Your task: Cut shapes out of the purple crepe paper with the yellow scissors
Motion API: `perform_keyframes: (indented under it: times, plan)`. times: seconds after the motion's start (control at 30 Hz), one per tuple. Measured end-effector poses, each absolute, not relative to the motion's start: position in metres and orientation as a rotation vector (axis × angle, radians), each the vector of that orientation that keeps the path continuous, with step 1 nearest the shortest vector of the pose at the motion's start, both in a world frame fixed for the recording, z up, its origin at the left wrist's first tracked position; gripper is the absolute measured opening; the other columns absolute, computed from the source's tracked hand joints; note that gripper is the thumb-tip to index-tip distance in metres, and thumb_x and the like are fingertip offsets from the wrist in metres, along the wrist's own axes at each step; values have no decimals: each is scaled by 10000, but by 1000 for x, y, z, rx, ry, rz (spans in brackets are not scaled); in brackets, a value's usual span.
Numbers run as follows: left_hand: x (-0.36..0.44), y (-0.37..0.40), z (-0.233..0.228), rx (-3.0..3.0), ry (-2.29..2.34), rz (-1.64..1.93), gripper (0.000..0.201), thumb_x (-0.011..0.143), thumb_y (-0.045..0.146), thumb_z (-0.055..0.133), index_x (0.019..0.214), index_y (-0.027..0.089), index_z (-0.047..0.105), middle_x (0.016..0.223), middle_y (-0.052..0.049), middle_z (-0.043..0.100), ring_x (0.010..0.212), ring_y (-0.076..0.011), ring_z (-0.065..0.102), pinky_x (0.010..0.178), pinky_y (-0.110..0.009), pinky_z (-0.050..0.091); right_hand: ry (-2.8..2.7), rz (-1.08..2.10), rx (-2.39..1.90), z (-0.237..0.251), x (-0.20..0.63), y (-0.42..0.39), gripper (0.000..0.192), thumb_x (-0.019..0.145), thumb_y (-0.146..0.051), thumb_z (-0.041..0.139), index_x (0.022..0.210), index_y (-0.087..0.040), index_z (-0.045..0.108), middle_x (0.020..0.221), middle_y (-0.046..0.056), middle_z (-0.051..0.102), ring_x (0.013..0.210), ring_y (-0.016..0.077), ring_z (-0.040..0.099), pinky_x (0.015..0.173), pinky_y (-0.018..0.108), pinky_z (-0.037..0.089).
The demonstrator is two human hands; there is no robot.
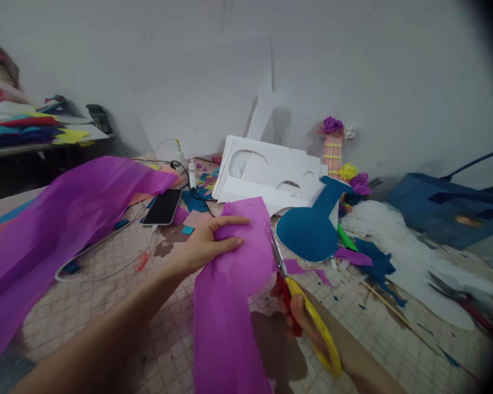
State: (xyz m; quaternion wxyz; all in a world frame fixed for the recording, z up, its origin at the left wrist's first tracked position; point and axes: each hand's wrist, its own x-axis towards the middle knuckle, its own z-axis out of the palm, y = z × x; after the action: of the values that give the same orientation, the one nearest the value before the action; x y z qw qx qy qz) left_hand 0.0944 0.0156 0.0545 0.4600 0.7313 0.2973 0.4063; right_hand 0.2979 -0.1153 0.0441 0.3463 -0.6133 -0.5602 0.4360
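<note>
My left hand (213,241) holds a long strip of purple tissue paper (225,323), thumb and index finger lying over its upper part. The other fingers are hidden beneath the sheet. My right hand (296,309) grips scissors (318,323) with a yellow and a red handle. Their blades (277,246) meet the right edge of the purple paper, where a curved cut runs inward below. A narrow purple offcut (306,269) lies just right of the blades. Beyond it rests a blue paper shape (308,235) with a round body and a neck.
At left, a large purple sheet (82,202) spreads near a phone (163,208) on a white cable. White cut-out boards (271,169) lean at the back beside a small glue bottle (192,174). Pliers (456,293), a thin stick (394,312) and a blue bag (447,202) are on the right.
</note>
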Motion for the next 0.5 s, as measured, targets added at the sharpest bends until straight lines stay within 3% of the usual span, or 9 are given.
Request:
perform_keyframes:
  times: [0.17,0.5]
  plan:
    - [92,19,53,1827,690,938,370,766,306,644,1126,223,627,1190,-45,621,1087,-214,554,920,-316,444,-1402,1198,-1553,45,298,-115,616,648,-840,358,727,-247,506,619,-12,458,473,150,477,422,316,521]
    - [95,17,51,1907,667,920,362,761,309,647,1115,235,641,1162,-49,642,1062,-222,580,972,-354,418,-1455,1203,-1574,23,305,-111,503,795,-713,346,716,-227,449,591,-58,414,417,93,437,414,253,445]
